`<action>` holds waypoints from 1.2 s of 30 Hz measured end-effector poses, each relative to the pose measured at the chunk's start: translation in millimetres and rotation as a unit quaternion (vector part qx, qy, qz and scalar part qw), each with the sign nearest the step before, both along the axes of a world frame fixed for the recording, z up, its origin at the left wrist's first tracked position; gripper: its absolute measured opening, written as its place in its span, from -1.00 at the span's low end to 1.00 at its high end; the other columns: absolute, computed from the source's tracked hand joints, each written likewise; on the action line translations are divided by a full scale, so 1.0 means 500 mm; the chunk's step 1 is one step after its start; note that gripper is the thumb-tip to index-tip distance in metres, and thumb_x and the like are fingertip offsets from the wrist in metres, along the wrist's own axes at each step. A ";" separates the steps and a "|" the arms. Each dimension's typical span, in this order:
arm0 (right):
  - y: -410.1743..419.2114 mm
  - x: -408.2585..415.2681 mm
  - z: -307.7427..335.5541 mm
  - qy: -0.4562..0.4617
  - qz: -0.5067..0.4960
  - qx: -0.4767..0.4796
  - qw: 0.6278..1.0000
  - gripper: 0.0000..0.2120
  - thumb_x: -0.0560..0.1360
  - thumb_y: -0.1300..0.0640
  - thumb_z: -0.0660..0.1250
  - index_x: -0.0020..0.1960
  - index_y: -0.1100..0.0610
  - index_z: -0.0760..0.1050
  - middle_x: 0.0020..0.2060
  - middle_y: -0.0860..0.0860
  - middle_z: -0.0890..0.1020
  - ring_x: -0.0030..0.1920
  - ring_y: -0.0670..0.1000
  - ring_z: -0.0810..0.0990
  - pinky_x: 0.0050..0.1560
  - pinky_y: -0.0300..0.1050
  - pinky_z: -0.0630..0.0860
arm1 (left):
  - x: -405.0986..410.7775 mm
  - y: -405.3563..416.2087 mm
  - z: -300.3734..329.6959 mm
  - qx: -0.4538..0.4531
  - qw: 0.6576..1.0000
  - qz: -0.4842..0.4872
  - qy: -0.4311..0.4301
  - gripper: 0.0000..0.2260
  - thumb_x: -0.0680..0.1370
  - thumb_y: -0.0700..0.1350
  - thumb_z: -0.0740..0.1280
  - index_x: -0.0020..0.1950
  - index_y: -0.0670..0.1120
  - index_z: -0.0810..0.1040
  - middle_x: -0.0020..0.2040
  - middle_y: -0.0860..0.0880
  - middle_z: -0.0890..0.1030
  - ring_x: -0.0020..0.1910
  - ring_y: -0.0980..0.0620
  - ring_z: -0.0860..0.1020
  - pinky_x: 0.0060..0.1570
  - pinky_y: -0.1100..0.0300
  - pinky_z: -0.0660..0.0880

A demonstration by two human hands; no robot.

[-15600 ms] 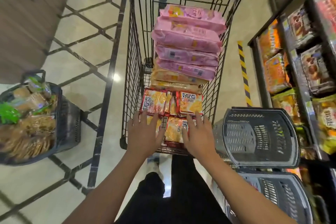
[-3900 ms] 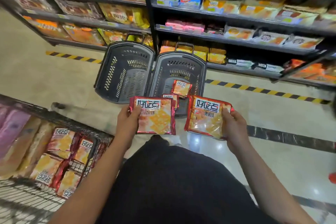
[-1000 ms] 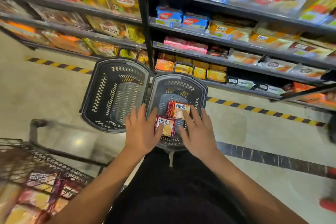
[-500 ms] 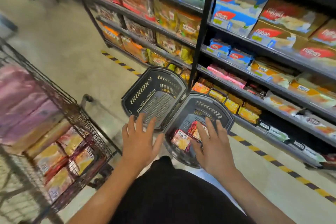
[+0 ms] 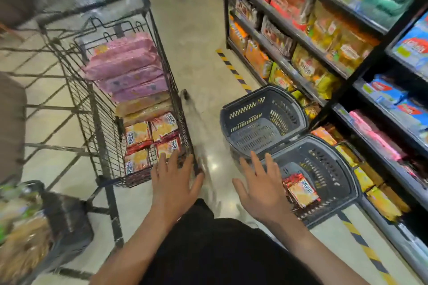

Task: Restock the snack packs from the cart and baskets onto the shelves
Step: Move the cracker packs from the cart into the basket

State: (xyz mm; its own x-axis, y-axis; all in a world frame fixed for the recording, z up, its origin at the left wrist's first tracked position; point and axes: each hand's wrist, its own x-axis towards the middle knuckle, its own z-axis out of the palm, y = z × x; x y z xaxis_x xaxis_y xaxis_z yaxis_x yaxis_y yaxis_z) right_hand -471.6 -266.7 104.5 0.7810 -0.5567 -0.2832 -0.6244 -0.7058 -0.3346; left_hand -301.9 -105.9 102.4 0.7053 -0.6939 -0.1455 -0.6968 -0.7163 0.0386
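While both hands [image 5: 176,183] hover empty — cart [image 5: 97,109] left.

Both hands empty, fingers spread — left hand [image 5: 174,183] at the cart [image 5: 97,109], right hand [image 5: 260,188] over the near basket [image 5: 342,169].

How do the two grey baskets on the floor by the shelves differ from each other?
The nearer basket holds red cracker packs; the farther basket shows only its bare slotted bottom. The right hand hovers open over the nearer basket's rim, while nothing reaches the farther basket. Both are grey, slotted plastic, side by side.
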 end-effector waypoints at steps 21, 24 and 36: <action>0.246 0.478 -0.073 0.059 0.141 -0.068 0.986 -0.38 0.62 -0.24 0.01 0.50 0.09 0.43 0.43 0.23 0.49 0.42 0.43 0.41 0.43 0.34 0.34 | 0.405 0.302 -0.124 0.030 0.992 0.103 0.073 -0.39 0.58 0.32 -0.01 0.52 0.08 0.42 0.56 -0.19 0.36 0.53 -0.34 0.29 0.41 -0.36 0.29; 0.267 0.532 -0.103 0.099 0.145 -0.035 0.984 -0.30 0.60 -0.29 -0.12 0.61 0.04 0.26 0.55 0.21 0.34 0.55 0.38 0.20 0.56 0.27 0.10 | 0.452 0.328 -0.160 0.037 0.989 0.107 0.095 -0.41 0.57 0.30 0.04 0.47 0.04 0.48 0.51 -0.21 0.41 0.48 -0.36 0.35 0.36 -0.36 0.31; 0.220 0.695 -0.289 0.163 0.158 0.003 0.974 -0.37 0.65 -0.23 -0.05 0.62 0.07 0.18 0.56 0.22 0.31 0.56 0.31 0.21 0.59 0.23 0.10 | 0.579 0.274 -0.293 0.103 0.967 0.157 0.174 -0.42 0.66 0.29 -0.02 0.56 0.02 0.34 0.57 -0.22 0.32 0.52 -0.36 0.29 0.45 -0.25 0.28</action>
State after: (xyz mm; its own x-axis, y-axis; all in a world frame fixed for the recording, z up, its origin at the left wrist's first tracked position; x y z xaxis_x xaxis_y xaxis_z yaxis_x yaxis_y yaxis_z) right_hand -124.1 -156.8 -39.8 0.7814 -0.2998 -0.5473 -0.4496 -0.8787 -0.1605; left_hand -12.3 31.2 -44.0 0.7596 -0.3851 -0.5241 -0.4150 -0.9075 0.0653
